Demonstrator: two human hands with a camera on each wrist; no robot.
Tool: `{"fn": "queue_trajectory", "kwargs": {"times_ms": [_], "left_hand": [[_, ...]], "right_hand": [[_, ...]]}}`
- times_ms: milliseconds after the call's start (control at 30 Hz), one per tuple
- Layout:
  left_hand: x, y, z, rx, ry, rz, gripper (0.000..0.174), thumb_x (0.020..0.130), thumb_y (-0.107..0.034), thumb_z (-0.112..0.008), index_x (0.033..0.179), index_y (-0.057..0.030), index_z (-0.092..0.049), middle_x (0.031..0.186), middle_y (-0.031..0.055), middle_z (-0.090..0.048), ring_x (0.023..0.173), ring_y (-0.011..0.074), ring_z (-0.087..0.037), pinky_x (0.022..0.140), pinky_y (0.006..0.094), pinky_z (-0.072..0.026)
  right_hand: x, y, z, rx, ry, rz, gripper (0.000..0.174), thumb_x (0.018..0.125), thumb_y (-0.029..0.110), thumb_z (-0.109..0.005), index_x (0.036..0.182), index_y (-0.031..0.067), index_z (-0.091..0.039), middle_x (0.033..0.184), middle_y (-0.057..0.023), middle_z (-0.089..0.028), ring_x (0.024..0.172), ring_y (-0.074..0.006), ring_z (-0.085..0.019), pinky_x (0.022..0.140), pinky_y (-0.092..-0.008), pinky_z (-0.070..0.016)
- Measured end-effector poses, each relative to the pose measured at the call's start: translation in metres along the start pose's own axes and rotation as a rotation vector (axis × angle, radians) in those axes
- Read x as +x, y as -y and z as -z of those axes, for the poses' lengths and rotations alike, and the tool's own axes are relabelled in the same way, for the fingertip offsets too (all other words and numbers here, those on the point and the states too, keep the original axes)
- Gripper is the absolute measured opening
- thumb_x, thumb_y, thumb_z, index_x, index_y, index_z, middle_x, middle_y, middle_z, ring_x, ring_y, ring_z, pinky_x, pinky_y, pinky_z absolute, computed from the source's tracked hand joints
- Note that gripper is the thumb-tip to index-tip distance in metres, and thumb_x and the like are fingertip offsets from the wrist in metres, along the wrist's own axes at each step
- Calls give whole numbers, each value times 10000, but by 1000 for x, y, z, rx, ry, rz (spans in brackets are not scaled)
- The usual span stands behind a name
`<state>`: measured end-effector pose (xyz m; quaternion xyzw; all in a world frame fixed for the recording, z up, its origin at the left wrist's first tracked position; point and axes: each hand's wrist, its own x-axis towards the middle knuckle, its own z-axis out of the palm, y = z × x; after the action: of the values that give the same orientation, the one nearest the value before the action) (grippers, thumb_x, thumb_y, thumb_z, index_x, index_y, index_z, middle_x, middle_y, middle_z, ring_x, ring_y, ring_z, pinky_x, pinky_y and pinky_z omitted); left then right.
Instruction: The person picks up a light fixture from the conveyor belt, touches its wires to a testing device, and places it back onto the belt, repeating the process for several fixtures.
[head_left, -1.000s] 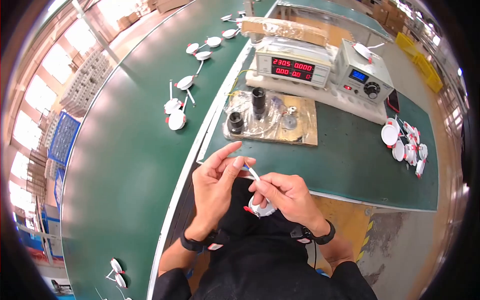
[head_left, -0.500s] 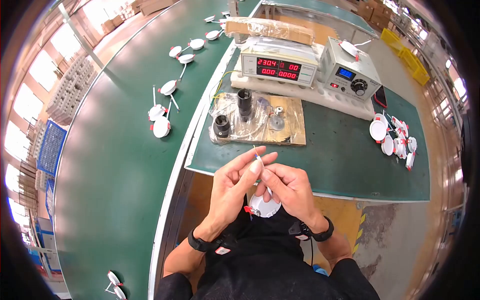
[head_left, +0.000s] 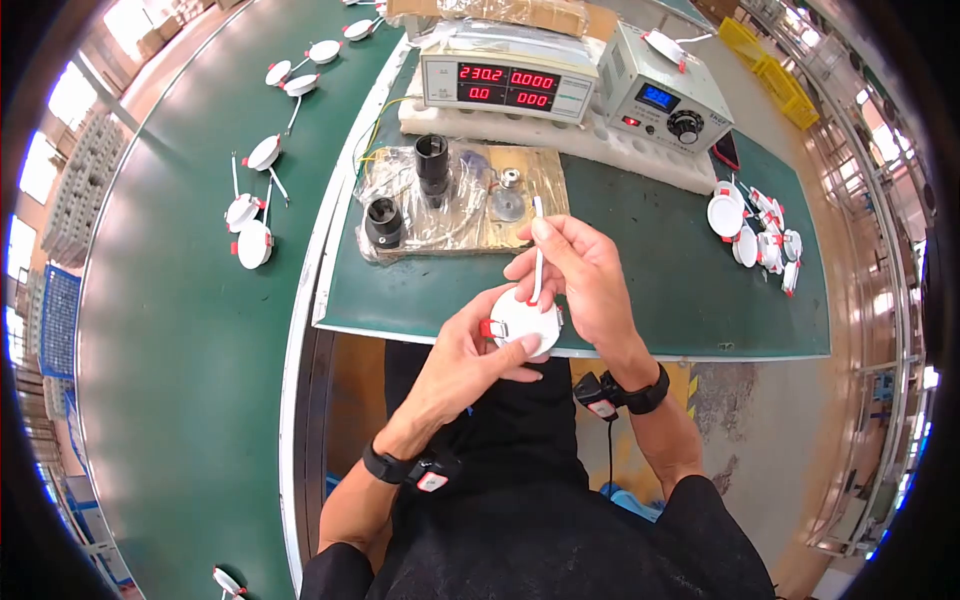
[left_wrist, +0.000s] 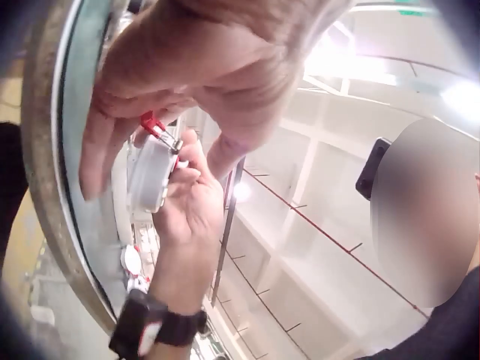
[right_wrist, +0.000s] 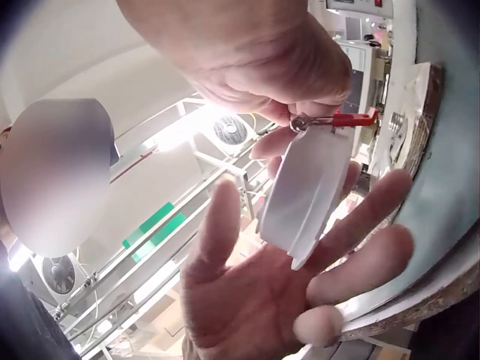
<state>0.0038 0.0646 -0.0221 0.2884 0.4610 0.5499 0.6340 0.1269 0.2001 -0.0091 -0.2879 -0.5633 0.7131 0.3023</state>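
Observation:
A round white downlight (head_left: pixel 520 325) with red-tipped spring clips (head_left: pixel 488 328) is between both hands over the table's front edge. Its white cable (head_left: pixel 539 275) points up, and my right hand (head_left: pixel 592 285) pinches it close to its free end. My left hand (head_left: pixel 455 360) surrounds the lamp body, its thumb overlapping the near rim in the head view. In the right wrist view the left hand (right_wrist: pixel 255 300) has spread fingers, some passing behind the lamp (right_wrist: pixel 304 191). The left wrist view shows the lamp's side (left_wrist: pixel 150 180) beside my right hand (left_wrist: pixel 187 214).
A meter with red digits (head_left: pixel 510 85) and a dial box (head_left: pixel 665 105) stand at the back. Before them lies a plastic-covered board (head_left: pixel 550 205) bearing a tall black socket (head_left: pixel 432 165) and a short one (head_left: pixel 384 222). More downlights lie right (head_left: pixel 755 225) and on the green belt (head_left: pixel 190 350).
Both hands have moved forward with the downlight, up to the table edge. The left hand has left the wire ends for the lamp body; the cable now stands upright in the right hand.

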Motion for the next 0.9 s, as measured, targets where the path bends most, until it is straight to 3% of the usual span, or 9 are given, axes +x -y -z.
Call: {"fn": "queue_trajectory", "kwargs": {"times_ms": [67,100,200,300,367,567,667,800,900], "left_hand": [[10,5,6,-142,-39,5,702,915,-34,-715,1526,-30,-369,1157,132,-688,978,212,-720,743,334,-655],[14,4,9,-186,-1,-16,714,914,17,-671,1540,-1,-328,1160,166,-686,891,289,-746,733,344,-660],[21,5,13,-251,79,103,640,923,7,-675,1496,-7,-388,1171,162,-685,885,294,-749,751,369,-666],[39,9,18,-260,126,127,587,914,-64,-723,1431,-9,-448,1182,122,-682,998,226,-719,785,365,-655],[45,8,16,-264,124,116,546,913,-128,-751,1388,-14,-506,1193,97,-675,1061,174,-687,782,353,-645],[51,-1,20,83,46,56,425,930,-199,-756,1276,2,-611,1126,92,-694,1001,140,-686,770,288,-614],[59,2,32,-129,75,83,438,929,-190,-756,1267,32,-589,1081,91,-703,964,146,-700,763,268,-605],[64,4,29,-359,109,220,422,916,-131,-749,1259,21,-554,1118,99,-683,972,231,-729,821,343,-636],[70,-3,30,-409,276,304,431,925,-100,-724,1297,5,-534,1159,113,-670,1014,302,-726,877,400,-636]], "right_hand": [[9,-3,1,-47,-7,-16,348,1073,299,-515,1047,-26,-635,812,-119,-715,643,-137,-685,503,-216,-512],[13,-3,4,-102,-14,-17,347,1073,298,-515,1033,-23,-638,809,-116,-714,647,-134,-685,503,-216,-512],[27,-15,14,-269,-41,23,357,1064,295,-531,925,-9,-658,723,-59,-665,590,-85,-602,498,-223,-450],[40,-31,23,-262,-3,-36,381,1050,286,-546,834,-8,-656,631,-14,-589,527,-66,-486,499,-258,-387],[45,-30,23,-269,-22,-64,381,1051,288,-543,838,-7,-656,622,-16,-585,524,-65,-480,498,-255,-384],[55,-26,27,-261,-15,-107,377,1051,280,-536,847,-11,-660,609,-16,-580,510,-62,-468,488,-256,-377],[59,-39,26,-183,-22,-115,363,1050,265,-538,856,-14,-665,612,-17,-588,506,-62,-467,483,-256,-374],[61,-45,23,-246,-35,-99,350,1049,250,-542,871,-22,-673,623,-29,-612,516,-65,-502,483,-254,-390],[61,-46,20,-213,-57,-90,370,1056,280,-550,885,-28,-666,617,-16,-582,502,-55,-482,474,-222,-379]]}}
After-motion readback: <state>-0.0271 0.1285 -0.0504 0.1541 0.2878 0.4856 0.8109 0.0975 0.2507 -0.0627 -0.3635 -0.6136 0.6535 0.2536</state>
